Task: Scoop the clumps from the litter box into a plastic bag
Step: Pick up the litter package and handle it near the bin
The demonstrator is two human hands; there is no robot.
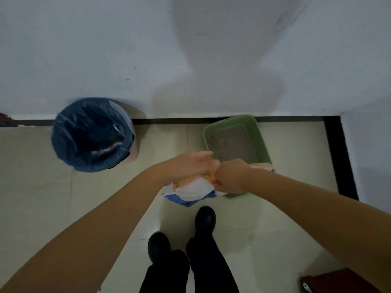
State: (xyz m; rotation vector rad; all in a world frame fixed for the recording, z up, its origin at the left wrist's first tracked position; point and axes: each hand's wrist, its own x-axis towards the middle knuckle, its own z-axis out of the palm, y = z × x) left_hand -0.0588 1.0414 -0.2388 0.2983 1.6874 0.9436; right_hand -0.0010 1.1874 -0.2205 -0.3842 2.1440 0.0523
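Blue-lined trash bin (pixel 93 134) at 9 o'clock against the wall, green litter box (pixel 262 132) at 1 o'clock with grey litter, both within reach. Plastic bag (pixel 192 190), white and blue, held over the floor at center, probably being opened for scooping. Left hand (pixel 190 164) blurred, grip on bag unclear; right hand (pixel 229 177) clenched on the bag edge. No scoop visible

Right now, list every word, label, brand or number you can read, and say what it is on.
No text can be read in this view.
plastic bag: orange and blue print, too blurred to read.
green litter box: no marking shows.
bin with the blue liner: no readable label; items inside are blurred.
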